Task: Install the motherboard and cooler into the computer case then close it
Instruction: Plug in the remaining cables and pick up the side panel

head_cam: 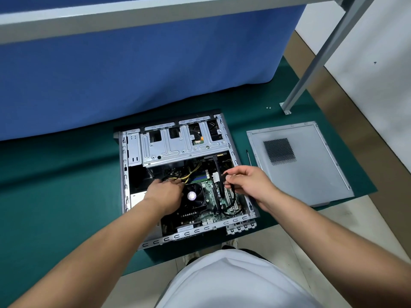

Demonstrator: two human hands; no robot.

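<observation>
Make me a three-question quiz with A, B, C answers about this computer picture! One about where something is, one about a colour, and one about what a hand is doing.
1. Where is the grey side panel?
A. Flat on the mat, right of the computer case
B. Fitted on the case
C. Leaning on the blue curtain

2. What colour is the mat under the case?
A. Red
B. Green
C. Yellow

3. What is the right hand doing?
A. Resting flat on the floor
B. Holding a screwdriver
C. Pinching a black cable above the motherboard

Answers:
1 A, the panel lies apart from the open case, beside a thin black tool.
2 B, green mat shows all round the case.
3 C, its fingers curl round the cable's end, while the left hand reaches in next to the cooler fan.
</observation>
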